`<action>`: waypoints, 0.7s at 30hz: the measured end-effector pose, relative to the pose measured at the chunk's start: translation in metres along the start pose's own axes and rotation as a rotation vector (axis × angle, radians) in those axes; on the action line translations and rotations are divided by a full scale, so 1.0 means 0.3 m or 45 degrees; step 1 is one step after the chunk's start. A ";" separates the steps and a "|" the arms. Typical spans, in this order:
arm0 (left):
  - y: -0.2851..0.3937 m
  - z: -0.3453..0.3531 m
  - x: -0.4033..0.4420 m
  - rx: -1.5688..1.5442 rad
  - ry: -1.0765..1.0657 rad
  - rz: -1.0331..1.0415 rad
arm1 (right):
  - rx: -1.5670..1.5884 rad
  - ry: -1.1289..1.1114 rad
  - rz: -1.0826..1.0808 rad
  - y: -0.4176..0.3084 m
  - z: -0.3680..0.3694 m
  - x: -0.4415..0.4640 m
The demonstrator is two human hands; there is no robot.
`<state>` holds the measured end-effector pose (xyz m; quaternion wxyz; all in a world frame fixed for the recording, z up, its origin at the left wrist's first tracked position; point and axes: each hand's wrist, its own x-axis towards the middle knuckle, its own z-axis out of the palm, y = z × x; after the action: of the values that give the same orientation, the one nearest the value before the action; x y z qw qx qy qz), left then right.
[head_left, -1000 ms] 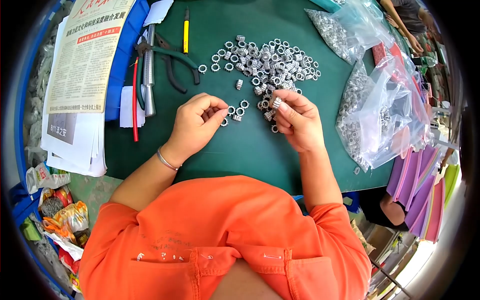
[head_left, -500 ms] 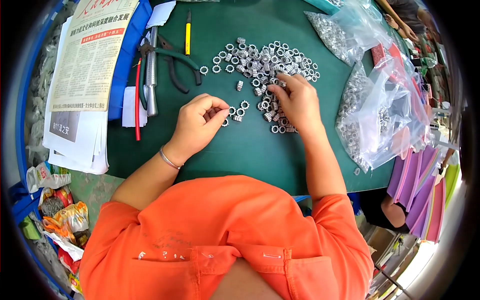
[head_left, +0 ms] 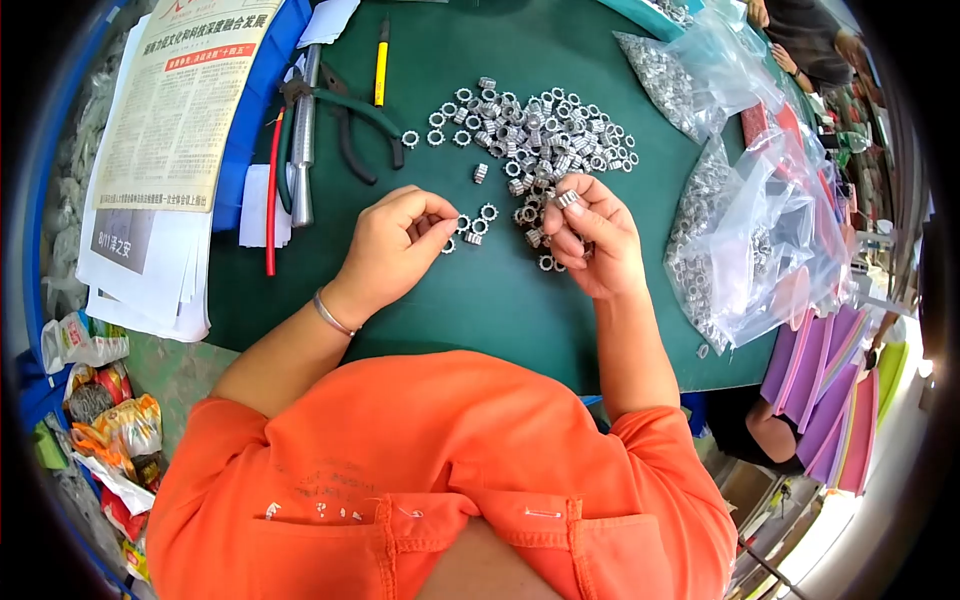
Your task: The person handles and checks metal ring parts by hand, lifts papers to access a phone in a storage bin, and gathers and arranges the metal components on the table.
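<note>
My right hand [head_left: 603, 240] is closed, with a small toothed metal ring [head_left: 567, 198] pinched between thumb and fingers, lifted above the pile. Beneath and beyond it spreads a heap of similar grey metal rings [head_left: 550, 130] on the green table top. My left hand [head_left: 400, 240] rests on the table with fingers curled and thumb against forefinger. Its fingertips are beside a little group of several rings [head_left: 488, 212]; whether they grip one is hidden. A lone ring [head_left: 480, 174] lies between that group and the heap.
Clear plastic bags of rings [head_left: 700, 240] lie on the right. To the left are pliers [head_left: 350, 130], a red rod [head_left: 272, 200], a metal tube [head_left: 304, 150], a yellow-handled pointed tool [head_left: 381, 70] and a newspaper [head_left: 190, 110] over a blue bin. Another person's hand [head_left: 785, 58] shows at far right.
My right hand has drawn back from the heap toward me and turned, now holding up a toothed metal ring. My left hand has stayed almost in place.
</note>
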<state>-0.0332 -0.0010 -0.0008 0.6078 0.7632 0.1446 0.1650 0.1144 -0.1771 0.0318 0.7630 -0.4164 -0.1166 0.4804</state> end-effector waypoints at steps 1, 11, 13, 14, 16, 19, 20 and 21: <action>0.003 0.002 0.001 -0.001 0.018 0.003 | 0.057 -0.005 0.029 -0.003 -0.004 0.000; 0.007 0.000 0.003 -0.005 0.057 0.015 | -2.317 0.261 -0.553 0.076 0.135 0.157; 0.007 -0.020 0.011 0.098 0.103 0.100 | -2.389 0.251 -0.514 0.096 0.129 0.175; 0.017 -0.036 0.024 0.112 0.105 0.104 | -2.342 0.247 -0.572 0.096 0.127 0.176; 0.051 -0.066 0.059 0.445 0.196 0.315 | -1.900 0.179 -0.564 0.063 0.136 0.156; 0.073 -0.088 0.135 0.853 0.126 0.383 | -1.118 0.261 -0.071 0.033 0.125 0.094; 0.071 -0.090 0.164 0.977 0.081 0.407 | -0.802 0.284 0.093 0.016 0.135 0.067; 0.069 -0.087 0.190 1.126 -0.004 0.305 | -0.475 0.241 0.094 0.017 0.129 0.047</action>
<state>0.0075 0.0415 0.0290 0.2006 0.9609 0.1111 0.1555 0.0960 -0.1442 0.0490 0.6622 -0.5977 -0.1159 0.4369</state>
